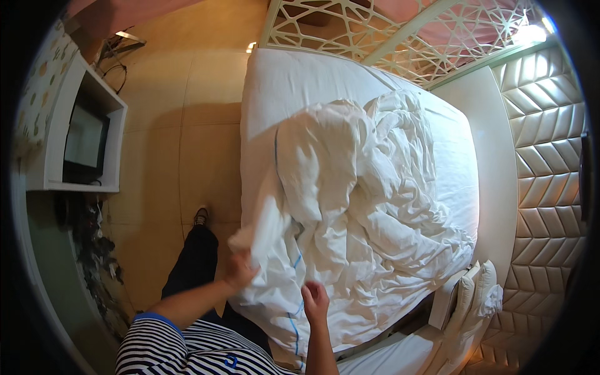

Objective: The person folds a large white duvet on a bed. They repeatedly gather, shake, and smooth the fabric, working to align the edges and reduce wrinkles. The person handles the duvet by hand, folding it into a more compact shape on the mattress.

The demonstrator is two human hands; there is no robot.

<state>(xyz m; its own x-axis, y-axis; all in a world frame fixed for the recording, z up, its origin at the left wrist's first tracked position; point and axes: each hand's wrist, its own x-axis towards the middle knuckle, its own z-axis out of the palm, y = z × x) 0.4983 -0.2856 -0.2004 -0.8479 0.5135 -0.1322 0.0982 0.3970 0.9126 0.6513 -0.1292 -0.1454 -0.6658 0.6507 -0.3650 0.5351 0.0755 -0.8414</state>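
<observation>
A rumpled white duvet cover [328,159] with thin blue stripes lies bunched over a bed with a white fitted sheet [300,70]. My left hand [241,269], blurred, is at the cover's near left edge. Its fingers close on a fold of the cloth, and a blurred flap of it rises just beyond. Over the near part of the cover, beside a blue stripe, is my right hand [316,300] with its fingers curled. Whether any cloth is pinched in that hand is hidden by the fingers.
White pillows [476,290] stand at the lower right by a padded wall panel [543,187]. A white lattice screen [347,28] borders the bed's far side. On the left, a white cabinet [119,150] holds a dark-framed screen [86,136] above the tiled floor [154,159].
</observation>
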